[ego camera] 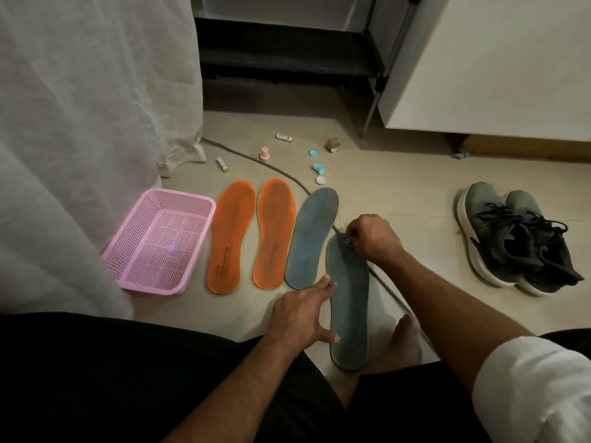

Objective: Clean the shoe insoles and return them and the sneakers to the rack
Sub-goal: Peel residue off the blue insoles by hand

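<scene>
At six o'clock, our left hand [300, 310] flat, pinning near blue insole [349, 302]; right hand [371, 238] pinching small wipe at toe. Hard scrubbing could slide insole onto cable [388, 290].

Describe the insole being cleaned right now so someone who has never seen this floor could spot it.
Start at the pink basket on the left and pass rightward over four insoles. It is the last, a blue-grey insole, nearest the person. Unlike the other blue-grey insole, the left hand touches its edge while the right hand works at its toe.

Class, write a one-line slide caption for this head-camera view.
Left hand steadies a blue insole while the right hand works at its toe, beside three more insoles.
</scene>
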